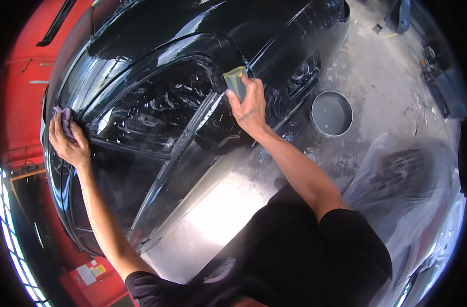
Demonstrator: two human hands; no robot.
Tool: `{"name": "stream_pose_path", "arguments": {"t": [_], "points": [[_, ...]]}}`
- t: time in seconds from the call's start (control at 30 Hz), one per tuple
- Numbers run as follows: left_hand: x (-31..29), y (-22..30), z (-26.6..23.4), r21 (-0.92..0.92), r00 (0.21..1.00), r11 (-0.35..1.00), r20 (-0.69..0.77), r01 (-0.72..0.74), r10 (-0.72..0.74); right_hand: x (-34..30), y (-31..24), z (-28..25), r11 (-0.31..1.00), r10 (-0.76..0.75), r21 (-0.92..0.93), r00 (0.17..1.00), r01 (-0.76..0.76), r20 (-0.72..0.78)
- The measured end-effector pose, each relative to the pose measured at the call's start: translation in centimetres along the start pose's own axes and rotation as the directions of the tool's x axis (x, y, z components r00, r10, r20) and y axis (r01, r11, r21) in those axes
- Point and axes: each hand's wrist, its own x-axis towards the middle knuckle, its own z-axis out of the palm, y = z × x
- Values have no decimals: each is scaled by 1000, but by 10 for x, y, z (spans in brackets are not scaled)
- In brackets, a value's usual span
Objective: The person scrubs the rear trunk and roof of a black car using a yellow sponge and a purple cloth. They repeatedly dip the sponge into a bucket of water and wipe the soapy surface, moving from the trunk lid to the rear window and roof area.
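Note:
A black car (141,33) with a wet, shiny surface fills the upper left, its side window (161,102) spotted with water. At its left, near the roof edge, my left hand (69,146) is closed round a bunched purplish-grey cloth (66,123) and presses it to the body. My right hand (251,110) grips a piece of sandpaper (235,84), grey with a yellowish folded edge. It lies against the black panel just past the window's rear corner. Whether a block sits inside the sandpaper, I cannot tell.
A round grey bucket (313,106) stands on the stained concrete floor (369,66) right of the car. Clear plastic sheeting (397,210) drapes something at the lower right. Dark equipment (438,77) stands far right. Behind the car is a red wall (26,92).

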Motion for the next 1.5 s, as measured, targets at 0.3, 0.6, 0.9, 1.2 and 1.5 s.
{"name": "stream_pose_path", "arguments": {"t": [0.3,0.6,0.9,1.2,1.5], "points": [[2,2,-2,-1,1000,1000,29,8,-8,55,2,3,965,-228,-126,973,229,22],[4,-1,1,-11,1000,1000,14,25,-25,82,-7,1,942,-312,-106,948,317,59],[0,1,0,-9,1000,1000,25,15,-15,91,-12,-10,933,-337,-102,938,345,87],[1,0,0,-35,1000,999,11,12,-12,107,-26,-2,931,-349,-77,932,357,100],[5,3,2,-27,1000,1000,-7,6,-6,101,-22,-1,925,-362,-100,930,368,67]]}}
